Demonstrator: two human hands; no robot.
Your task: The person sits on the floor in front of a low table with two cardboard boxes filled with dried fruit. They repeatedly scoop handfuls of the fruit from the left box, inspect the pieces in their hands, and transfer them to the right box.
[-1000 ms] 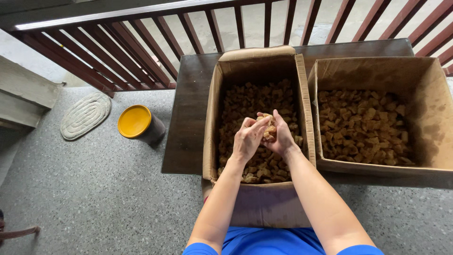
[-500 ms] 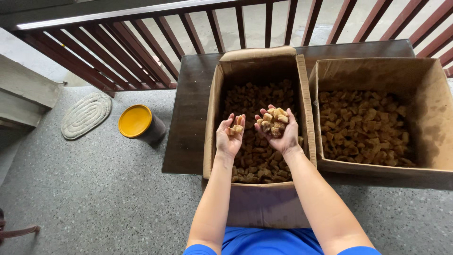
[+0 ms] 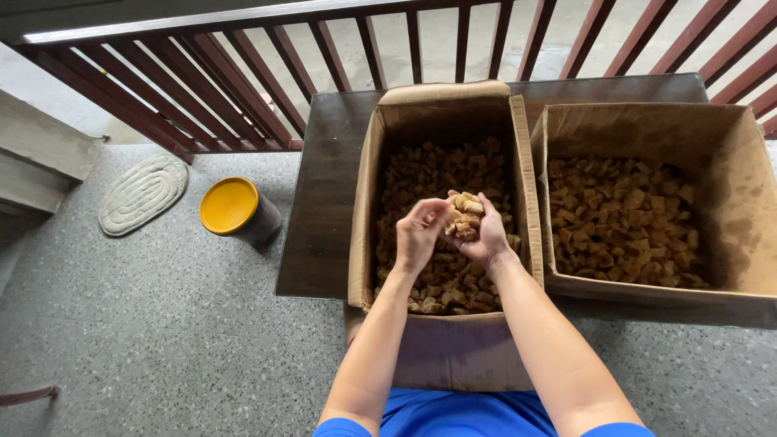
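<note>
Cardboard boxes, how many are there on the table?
2. One cardboard box sits under the hands, left hand and right hand; the other box stands just right of it.

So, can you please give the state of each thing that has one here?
Left box: open, holds brown chunks.
Right box: open, holds brown chunks.
Right hand: cupped, holding chunks.
Left hand: touching those chunks.
Yellow-lidded tub: closed, on the floor.

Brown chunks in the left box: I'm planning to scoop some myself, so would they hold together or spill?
Probably spill: the brown chunks sit as loose separate pieces in the cupped right hand. Likely light, since one palm holds a heap. Their blocky shapes probably won't roll far.
</note>
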